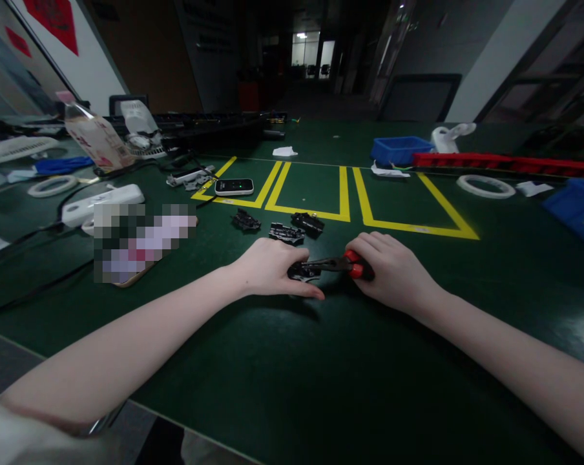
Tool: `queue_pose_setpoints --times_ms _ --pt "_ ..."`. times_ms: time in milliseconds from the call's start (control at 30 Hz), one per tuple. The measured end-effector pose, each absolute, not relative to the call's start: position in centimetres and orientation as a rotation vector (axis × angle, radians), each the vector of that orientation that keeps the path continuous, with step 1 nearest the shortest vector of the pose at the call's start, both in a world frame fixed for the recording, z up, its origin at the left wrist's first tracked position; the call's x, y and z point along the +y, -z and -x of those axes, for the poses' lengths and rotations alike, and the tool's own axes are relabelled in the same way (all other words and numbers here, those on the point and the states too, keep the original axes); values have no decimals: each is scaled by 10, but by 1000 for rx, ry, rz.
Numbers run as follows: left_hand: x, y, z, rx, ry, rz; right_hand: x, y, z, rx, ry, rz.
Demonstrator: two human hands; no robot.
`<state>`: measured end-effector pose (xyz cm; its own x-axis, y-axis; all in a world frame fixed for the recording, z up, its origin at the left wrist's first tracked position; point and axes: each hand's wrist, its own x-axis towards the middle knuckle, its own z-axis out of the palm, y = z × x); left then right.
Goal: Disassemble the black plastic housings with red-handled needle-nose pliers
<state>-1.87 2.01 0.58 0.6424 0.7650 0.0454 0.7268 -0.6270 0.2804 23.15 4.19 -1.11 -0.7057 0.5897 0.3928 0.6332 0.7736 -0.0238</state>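
Observation:
My left hand (273, 268) is closed around a small black part (305, 274) with fine metallic detail, thumb stretched along its near side. The red-handled pliers (333, 263) are gripped in my right hand (393, 271), their dark jaws pointing left and meeting the part. Whether the jaws are clamped on it I cannot tell. Just beyond my left hand lie several similar black parts: one on the left (246, 220), one in the middle (286, 232) and one on the right (308, 223).
Yellow tape (311, 213) outlines areas on the green table (292, 374). To the left are a blurred-out phone (149, 248), a white power strip (103, 203), a bottle (95, 135) and cables. A small device (234, 187), blue bin (399, 150) and tape roll (486, 186) lie farther back.

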Motion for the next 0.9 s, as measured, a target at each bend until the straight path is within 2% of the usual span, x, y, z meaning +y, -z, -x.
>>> queue_pose_setpoints --times_ms 533,900 --pt "18 1 17 1107 -293 -2658 41 12 -234 -2543 242 937" --pt "20 3 19 1123 -411 -2715 41 12 -234 -2504 141 863"
